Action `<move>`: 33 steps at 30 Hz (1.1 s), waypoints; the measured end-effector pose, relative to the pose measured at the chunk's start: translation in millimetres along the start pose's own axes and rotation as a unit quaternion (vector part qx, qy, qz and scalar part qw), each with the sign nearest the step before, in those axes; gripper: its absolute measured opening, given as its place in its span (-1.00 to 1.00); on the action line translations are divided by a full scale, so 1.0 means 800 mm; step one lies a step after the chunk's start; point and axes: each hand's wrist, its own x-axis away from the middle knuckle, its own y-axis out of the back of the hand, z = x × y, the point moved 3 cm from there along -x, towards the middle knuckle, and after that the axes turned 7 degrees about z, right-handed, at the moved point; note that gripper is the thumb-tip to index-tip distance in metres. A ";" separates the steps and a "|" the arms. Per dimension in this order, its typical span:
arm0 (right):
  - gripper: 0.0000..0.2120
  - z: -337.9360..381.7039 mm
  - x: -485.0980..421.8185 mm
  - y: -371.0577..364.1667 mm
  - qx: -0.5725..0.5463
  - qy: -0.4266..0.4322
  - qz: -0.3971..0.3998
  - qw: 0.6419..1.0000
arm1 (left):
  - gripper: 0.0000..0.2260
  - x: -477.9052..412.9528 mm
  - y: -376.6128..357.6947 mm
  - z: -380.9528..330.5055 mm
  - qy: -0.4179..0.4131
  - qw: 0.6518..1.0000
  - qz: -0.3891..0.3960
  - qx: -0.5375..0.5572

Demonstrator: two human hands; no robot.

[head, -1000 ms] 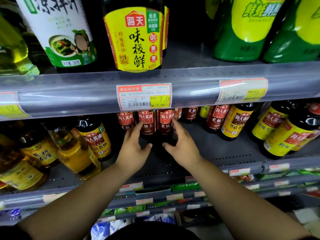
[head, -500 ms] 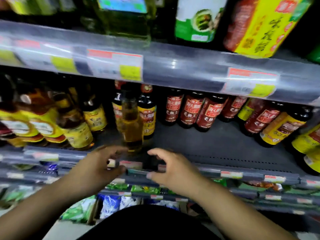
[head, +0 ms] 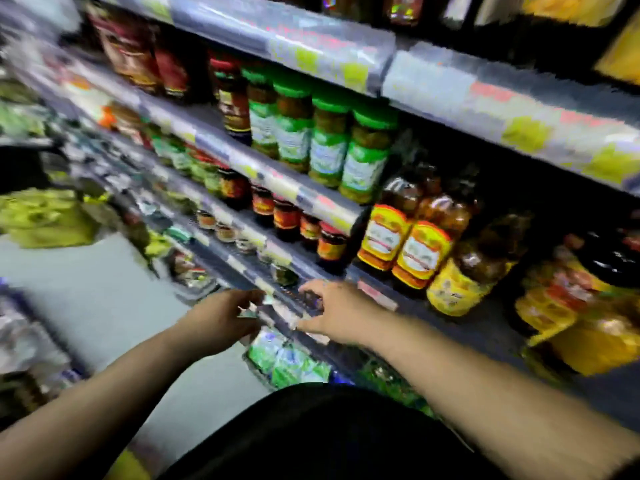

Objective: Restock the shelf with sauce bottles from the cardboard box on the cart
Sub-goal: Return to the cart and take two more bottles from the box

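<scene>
The view is blurred by motion. My left hand [head: 221, 318] and my right hand [head: 337, 311] hover side by side in front of a shelf's front edge [head: 375, 292], both holding nothing with fingers loosely spread. Amber bottles with yellow labels [head: 420, 251] stand on the shelf just right of my right hand. Dark sauce bottles [head: 609, 261] show at the far right. Neither the cardboard box nor the cart is in view.
Green-lidded jars [head: 329, 147] fill the shelf above, with small red-labelled jars [head: 287, 218] on the lower shelf to the left. Green packets [head: 287, 362] lie low beneath my hands. A pale floor aisle [head: 90, 299] opens on the left, past yellow-green bags [head: 45, 216].
The view has swung left along the shelves, away from the dark sauce bottles. Both hands have pulled back from the shelf interior to its front edge, still holding nothing.
</scene>
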 end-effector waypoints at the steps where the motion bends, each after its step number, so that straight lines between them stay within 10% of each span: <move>1: -0.38 0.024 -0.029 -0.006 0.006 0.013 0.014 1.000 | -0.60 0.000 0.011 0.032 0.020 1.000 -0.009 -0.002; 12: -0.45 0.218 -0.268 -0.095 0.130 0.097 0.130 0.978 | -0.59 0.056 0.072 0.308 0.295 0.950 -0.047 0.089; 33: -0.37 0.526 -0.708 -0.106 0.132 0.239 0.303 0.913 | -0.72 -0.051 0.306 0.597 0.394 0.855 -0.195 0.276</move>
